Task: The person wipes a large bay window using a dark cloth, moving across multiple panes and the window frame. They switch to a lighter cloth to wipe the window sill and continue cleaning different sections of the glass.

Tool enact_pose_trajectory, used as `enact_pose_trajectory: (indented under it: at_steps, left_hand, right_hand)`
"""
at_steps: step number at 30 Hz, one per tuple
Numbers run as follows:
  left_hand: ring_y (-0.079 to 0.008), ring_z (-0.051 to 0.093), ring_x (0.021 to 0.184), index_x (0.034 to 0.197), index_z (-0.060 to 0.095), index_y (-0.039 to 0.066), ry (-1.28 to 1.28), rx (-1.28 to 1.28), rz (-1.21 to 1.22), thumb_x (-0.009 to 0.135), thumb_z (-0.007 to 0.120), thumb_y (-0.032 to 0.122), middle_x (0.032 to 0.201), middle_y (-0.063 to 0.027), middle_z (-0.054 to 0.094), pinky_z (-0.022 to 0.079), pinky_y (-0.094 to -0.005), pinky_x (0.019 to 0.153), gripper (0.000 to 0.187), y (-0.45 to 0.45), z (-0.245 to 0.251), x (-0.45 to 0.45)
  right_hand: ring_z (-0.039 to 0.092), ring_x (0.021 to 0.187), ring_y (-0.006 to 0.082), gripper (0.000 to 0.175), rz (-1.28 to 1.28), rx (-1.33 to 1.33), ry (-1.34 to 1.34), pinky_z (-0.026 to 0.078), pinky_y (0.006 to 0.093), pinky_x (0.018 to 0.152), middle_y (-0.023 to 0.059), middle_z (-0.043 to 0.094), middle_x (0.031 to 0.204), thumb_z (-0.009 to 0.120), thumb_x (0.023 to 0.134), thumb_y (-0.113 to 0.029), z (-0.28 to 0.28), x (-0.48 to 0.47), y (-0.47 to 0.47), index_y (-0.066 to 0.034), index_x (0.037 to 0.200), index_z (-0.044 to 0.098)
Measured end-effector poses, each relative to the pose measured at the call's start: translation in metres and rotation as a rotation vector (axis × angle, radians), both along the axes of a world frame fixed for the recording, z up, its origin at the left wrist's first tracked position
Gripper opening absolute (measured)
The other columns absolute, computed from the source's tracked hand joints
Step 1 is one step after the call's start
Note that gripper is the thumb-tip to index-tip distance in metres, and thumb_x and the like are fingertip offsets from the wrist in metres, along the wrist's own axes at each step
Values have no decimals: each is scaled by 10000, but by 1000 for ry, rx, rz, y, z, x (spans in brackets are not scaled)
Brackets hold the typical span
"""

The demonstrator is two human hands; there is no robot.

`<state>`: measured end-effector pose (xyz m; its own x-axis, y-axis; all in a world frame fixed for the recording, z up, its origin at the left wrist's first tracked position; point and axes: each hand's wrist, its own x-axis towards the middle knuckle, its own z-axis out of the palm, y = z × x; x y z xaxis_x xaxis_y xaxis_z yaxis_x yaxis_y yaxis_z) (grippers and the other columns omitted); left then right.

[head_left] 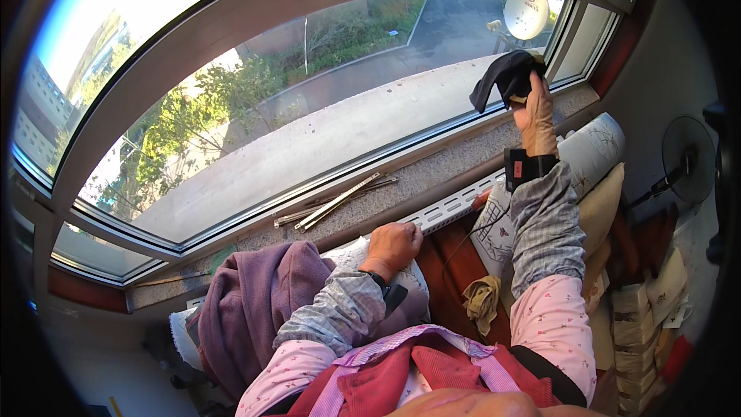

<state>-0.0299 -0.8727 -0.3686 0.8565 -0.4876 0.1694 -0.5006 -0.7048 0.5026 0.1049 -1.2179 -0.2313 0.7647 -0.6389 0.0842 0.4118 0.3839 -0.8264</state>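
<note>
My right hand (532,104) grips a black cloth (506,78) with a bit of yellowish cloth at its edge. It holds the cloth up against the right end of the large window pane (347,87), near the frame. My left hand (393,246) is curled with no object visible in it. It rests by the white slotted metal rail (451,208), over a whitish cover (347,255); its fingertips are hidden. Beside the left forearm lies a purple fleece blanket (260,295).
Thin metal strips (336,202) lie on the stone windowsill (440,168). A tan rag (481,301) sits on reddish wood below. Rolled patterned fabric (596,142) and cushions (602,208) are at right, near an electric fan (688,159). A satellite dish (525,14) stands outside.
</note>
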Motion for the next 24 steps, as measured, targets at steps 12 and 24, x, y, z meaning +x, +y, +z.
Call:
enact_pose_trajectory:
  at_steps: [12,24]
  left_hand:
    - [-351,641,665,674,628,70,13,-159,19,874,624,254,684,-132,646,512,-467,615,272,-2,-36,18]
    - [-362,642,666,712,641,72,30,-215,9,884,607,266,697,-152,652,508,-479,618,262,-1,-35,17]
  right_hand:
    - [603,1103,419,653,-837,-1080,263,502,416,920,236,627,1198,543,938,-566,16,235,-69,3,1255,585]
    - [472,1219,353,653,-629,-1517,-367,407,467,1053,95,505,1361,718,778,9,28,109,178,-288,1348,598]
